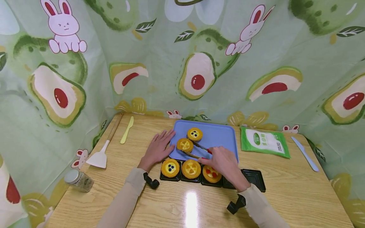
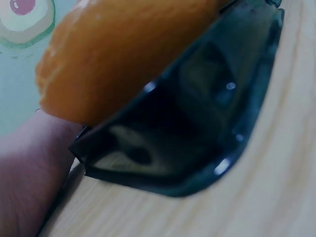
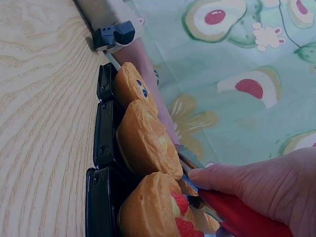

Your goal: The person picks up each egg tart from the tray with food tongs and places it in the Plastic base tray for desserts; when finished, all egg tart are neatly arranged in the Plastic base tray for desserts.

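1. Nearest the person, a row of black trays (image 1: 253,179) lies along the table (image 1: 176,205). Three of them hold tarts: one with dark spots (image 1: 170,167), one yellow-topped (image 1: 191,168) and one with red pieces (image 1: 211,173), which is partly under the right hand.
2. The right hand (image 1: 223,163) has its fingers curled round the red handles of a pair of tongs (image 1: 196,151). The tongs' long axis runs from that hand up and to the left, and their tips sit on either side of a tart (image 1: 185,144) on the blue tray (image 1: 219,137). That tart lies ahead and left of the right fingers.
3. The left hand (image 1: 158,148) lies flat with straight fingers, its fingertips on the blue tray's left edge. It is nearer the clamped tart but holds nothing.
4. Farther back on the blue tray stands one more tart (image 1: 195,134).
5. The right wrist view shows the thumb (image 3: 222,178) pressed on the red handle and the three tarts side-on. It does not show the tong tips.
6. The left wrist view shows only a black tray wall (image 2: 197,123) and an orange tart side (image 2: 118,54) close up; no fingers are visible there.
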`<state>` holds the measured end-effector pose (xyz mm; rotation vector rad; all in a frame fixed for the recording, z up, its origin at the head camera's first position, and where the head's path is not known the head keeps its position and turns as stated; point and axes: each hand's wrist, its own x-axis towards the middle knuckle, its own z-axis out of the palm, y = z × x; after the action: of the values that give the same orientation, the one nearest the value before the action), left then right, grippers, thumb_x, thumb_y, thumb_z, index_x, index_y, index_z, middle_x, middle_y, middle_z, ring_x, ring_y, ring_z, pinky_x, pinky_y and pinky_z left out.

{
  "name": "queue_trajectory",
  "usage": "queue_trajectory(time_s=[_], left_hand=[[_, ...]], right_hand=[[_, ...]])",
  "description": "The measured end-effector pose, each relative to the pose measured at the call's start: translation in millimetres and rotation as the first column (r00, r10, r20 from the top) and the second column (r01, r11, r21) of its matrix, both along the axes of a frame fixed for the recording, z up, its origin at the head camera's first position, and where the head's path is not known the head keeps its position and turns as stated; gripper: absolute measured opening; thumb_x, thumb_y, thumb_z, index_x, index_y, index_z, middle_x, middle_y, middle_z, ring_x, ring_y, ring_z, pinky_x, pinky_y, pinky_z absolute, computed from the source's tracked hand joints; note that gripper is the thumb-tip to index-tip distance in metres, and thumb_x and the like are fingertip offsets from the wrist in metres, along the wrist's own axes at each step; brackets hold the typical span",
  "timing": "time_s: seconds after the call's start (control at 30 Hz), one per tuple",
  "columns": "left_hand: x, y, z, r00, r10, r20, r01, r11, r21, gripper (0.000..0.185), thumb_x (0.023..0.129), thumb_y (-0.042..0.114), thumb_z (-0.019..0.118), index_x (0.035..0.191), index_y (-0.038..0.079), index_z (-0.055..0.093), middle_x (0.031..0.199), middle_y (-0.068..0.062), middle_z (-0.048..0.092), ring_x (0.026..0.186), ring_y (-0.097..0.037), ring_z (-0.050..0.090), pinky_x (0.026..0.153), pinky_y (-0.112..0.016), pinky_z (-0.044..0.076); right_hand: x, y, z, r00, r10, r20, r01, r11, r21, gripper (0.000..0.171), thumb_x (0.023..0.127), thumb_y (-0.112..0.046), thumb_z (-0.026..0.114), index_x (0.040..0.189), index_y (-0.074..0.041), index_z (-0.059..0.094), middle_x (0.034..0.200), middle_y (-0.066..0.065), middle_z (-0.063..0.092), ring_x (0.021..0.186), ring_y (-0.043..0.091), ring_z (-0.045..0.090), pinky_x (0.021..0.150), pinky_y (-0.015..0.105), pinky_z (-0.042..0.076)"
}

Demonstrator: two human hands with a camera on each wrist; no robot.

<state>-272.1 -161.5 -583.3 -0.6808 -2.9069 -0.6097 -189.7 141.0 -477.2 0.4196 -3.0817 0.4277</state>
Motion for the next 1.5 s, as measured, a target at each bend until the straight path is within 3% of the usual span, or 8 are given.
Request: queue_trajectory(time_s=[0.17,0.43,0.77,1.17,1.5], left_hand=[[0.6,0.4,1.2,1.000,0.005,0.011,-0.004,1.000,-0.004,0.068,0.107,0.053,0.041,0.168,0.027,0.025,0.173,0.010,0.020,0.161,-0.026,0.018,0.128,-0.055,0.013],[-1.1,-0.2,-1.9,1.000,-0.004,0.017,0.004,1.000,-0.006,0.069,0.107,0.055,0.039,0.168,0.028,0.023,0.174,0.011,0.018,0.161,-0.026,0.017,0.128,-0.055,0.012],[-0.4,0.7,-0.6,1.000,-0.004,0.001,0.004,1.000,-0.004,0.069,0.107,0.054,0.040,0.168,0.025,0.026,0.173,0.008,0.022,0.160,-0.028,0.019,0.127,-0.056,0.014],[3.3,1.2,5.5,1.000,-0.005,0.013,0.005,1.000,-0.004,0.068,0.107,0.051,0.042,0.168,0.025,0.027,0.173,0.006,0.024,0.160,-0.029,0.020,0.128,-0.056,0.014],[4.5,1.8,8.1,1.000,-0.007,0.009,0.007,1.000,0.009,0.067,0.107,0.049,0.045,0.167,0.022,0.029,0.172,0.005,0.025,0.160,-0.031,0.021,0.127,-0.058,0.014]], right_hand=[[0.3,0.5,-0.1,1.000,0.010,-0.021,-0.010,1.000,0.000,0.055,0.083,-0.065,0.079,0.072,-0.014,0.061,0.050,-0.007,0.026,0.039,0.011,0.030,0.039,0.025,0.019],[1.9,4.9,2.3,1.000,-0.002,-0.018,0.002,1.000,-0.018,0.057,0.085,-0.062,0.079,0.065,-0.013,0.056,0.046,-0.008,0.027,0.036,0.011,0.030,0.039,0.025,0.019],[7.7,10.9,12.0,1.000,-0.023,-0.013,0.023,0.998,-0.061,0.051,0.085,-0.060,0.080,0.075,-0.014,0.060,0.050,-0.006,0.033,0.039,0.013,0.034,0.040,0.025,0.022],[22.1,25.0,20.9,0.996,-0.012,-0.090,0.008,0.999,-0.047,0.055,0.084,-0.063,0.079,0.068,-0.018,0.052,0.051,-0.008,0.023,0.041,0.010,0.022,0.042,0.025,0.015],[38.8,42.3,30.6,0.990,-0.017,-0.141,0.013,1.000,-0.029,0.048,0.083,-0.060,0.081,0.073,-0.019,0.057,0.051,-0.008,0.024,0.041,0.011,0.024,0.043,0.026,0.015]])
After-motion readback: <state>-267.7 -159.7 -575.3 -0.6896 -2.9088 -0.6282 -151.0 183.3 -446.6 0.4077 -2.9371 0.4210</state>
